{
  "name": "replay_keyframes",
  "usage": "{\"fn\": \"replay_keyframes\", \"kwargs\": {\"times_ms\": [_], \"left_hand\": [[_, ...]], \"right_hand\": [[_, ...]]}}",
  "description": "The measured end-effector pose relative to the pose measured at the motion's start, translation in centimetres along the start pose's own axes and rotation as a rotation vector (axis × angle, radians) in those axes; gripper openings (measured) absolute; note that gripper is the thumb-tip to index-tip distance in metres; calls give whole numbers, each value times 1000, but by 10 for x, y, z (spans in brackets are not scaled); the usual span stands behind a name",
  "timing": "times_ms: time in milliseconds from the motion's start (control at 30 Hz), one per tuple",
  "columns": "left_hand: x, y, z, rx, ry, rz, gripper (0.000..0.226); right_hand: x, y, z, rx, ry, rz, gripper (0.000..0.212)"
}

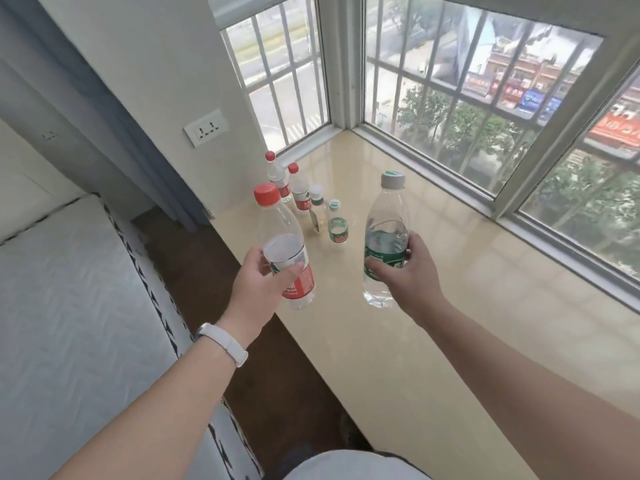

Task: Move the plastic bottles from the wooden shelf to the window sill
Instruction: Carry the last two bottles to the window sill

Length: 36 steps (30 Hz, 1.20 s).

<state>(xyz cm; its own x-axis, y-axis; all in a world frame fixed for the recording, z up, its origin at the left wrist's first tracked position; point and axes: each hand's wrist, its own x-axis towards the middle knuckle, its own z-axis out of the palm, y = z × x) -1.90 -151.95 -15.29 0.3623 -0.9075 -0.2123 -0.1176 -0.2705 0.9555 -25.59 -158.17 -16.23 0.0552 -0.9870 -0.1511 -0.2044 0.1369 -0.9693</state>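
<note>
The left hand (258, 285) is curled round the middle of a red-capped bottle (280, 233), thumb and fingers across its red label, and holds it near upright over the near edge of the window sill (467, 271). The right hand (412, 271) wraps the green label of a grey-capped bottle (386, 216) in the same way, also held off the sill. Neither base looks set down yet, so the step in hand seems to be placing both. It would go best if each bottle came straight down until its base sits flat on the glossy stone, and the fingers opened only then. The landing spots should be just beside the standing group but not touching it, since a nudge could topple the light ones. The grey-capped bottle shows clear water in its lower part. The red-capped one looks partly filled too, though its level is hard to read. Further back, near the wall, four bottles already stand on the sill: a tall red-capped one (277, 178), a second red-capped one (299, 194), a small white-capped bottle (318, 209) with perhaps a yellowish liquid, and a short green-labelled bottle (337, 228). The wooden shelf is out of view. A mattress (69, 289) lies to the left.
</note>
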Motion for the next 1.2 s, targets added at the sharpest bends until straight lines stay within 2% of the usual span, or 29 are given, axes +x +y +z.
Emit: {"fn": "replay_keyframes", "kwargs": {"times_ms": [233, 500, 867, 1200], "left_hand": [[47, -4, 25, 31, -103, -16, 39], [111, -25, 50, 123, -295, -59, 57], [215, -74, 86, 233, -612, -69, 49], [258, -151, 129, 331, -647, -63, 50]], "right_hand": [[13, 19, -10, -24, 75, 77, 45], [32, 37, -4, -56, 243, 188, 46], [78, 70, 54, -124, 504, 351, 50], [112, 151, 88, -113, 632, 462, 52]]}}
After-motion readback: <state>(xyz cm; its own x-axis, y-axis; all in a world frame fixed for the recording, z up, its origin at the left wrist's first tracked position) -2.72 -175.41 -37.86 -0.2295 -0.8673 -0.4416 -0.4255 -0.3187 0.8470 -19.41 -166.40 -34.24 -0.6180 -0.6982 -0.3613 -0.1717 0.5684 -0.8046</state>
